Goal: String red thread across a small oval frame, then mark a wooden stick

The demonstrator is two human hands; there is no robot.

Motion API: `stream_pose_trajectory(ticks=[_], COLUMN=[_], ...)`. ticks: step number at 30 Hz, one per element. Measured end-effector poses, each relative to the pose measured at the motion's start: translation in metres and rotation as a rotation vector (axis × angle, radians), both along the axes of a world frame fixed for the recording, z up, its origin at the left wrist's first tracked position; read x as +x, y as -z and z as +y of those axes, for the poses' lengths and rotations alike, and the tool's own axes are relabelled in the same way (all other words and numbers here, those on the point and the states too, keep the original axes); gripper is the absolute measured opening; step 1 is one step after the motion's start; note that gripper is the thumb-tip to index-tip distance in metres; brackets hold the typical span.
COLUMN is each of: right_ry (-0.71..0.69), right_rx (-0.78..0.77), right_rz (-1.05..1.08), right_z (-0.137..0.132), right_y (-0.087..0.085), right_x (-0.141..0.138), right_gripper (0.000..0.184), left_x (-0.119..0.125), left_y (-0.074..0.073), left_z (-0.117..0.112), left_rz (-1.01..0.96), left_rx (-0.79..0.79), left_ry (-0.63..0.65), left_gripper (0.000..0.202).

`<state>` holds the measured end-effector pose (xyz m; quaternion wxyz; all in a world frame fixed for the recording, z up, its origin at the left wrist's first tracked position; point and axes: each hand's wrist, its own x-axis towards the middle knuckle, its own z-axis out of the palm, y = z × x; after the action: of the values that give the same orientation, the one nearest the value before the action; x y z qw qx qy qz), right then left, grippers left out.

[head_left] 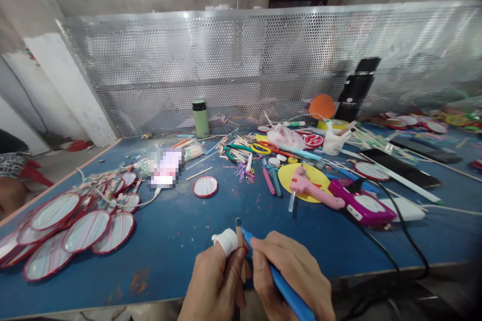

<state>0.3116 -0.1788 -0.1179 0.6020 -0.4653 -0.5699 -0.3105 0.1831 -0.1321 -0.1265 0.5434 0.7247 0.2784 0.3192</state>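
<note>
Two bare hands work close together over the near edge of the blue table [169, 261]. The left hand [216, 278], a white wrap [227, 242] on one digit, is closed on a wooden stick [239, 233] with one end left free; the right hand [291, 266] grips a blue pen-like tool [285, 288] in a writing hold, its tip right beside the stick, contact too small to confirm. The step looks like marking the stick's end, where a dark patch shows; the next move seems to call for a steady left pinch and a light, short stroke. Beyond lies a single red-rimmed disc [205, 187]; to its right, a pink glue gun [318, 195] across a yellow disc [285, 179]; at far left, piled rimmed discs [87, 230]
</note>
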Motion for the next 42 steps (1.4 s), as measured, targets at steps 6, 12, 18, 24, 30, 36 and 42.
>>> stream_pose_trajectory(ticks=[6, 12, 18, 24, 30, 36, 42], right_ry=[0.013, 0.014, 0.013, 0.011, 0.02, 0.021, 0.015], right_rx=[-0.029, -0.026, -0.078, -0.094, -0.106, -0.047, -0.12], right_rz=[-0.019, -0.019, -0.046, -0.063, -0.055, -0.04, -0.085], right_z=[-0.002, -0.003, -0.008, -0.009, -0.009, -0.006, -0.011], right_y=[0.0, -0.004, -0.01, -0.012, -0.009, -0.007, -0.014], right_x=[0.001, 0.002, 0.004, 0.004, 0.003, 0.003, 0.004], right_gripper=[0.009, 0.008, 0.008, 0.01, 0.011, 0.009, 0.01], left_x=[0.0, 0.0, 0.001, 0.001, 0.002, 0.003, 0.001], left_y=[-0.001, -0.002, -0.002, -0.002, -0.003, -0.002, -0.003], left_z=[-0.001, -0.003, -0.002, -0.002, -0.003, -0.004, -0.002], left_rz=[0.0, -0.009, -0.004, 0.003, -0.002, -0.057, -0.003], left_rx=[0.013, -0.001, -0.01, -0.018, -0.008, -0.016, -0.035], left_ry=[-0.011, -0.029, -0.038, -0.028, -0.062, -0.086, -0.018], left_gripper=[0.023, 0.025, 0.025, 0.029, 0.03, 0.028, 0.026])
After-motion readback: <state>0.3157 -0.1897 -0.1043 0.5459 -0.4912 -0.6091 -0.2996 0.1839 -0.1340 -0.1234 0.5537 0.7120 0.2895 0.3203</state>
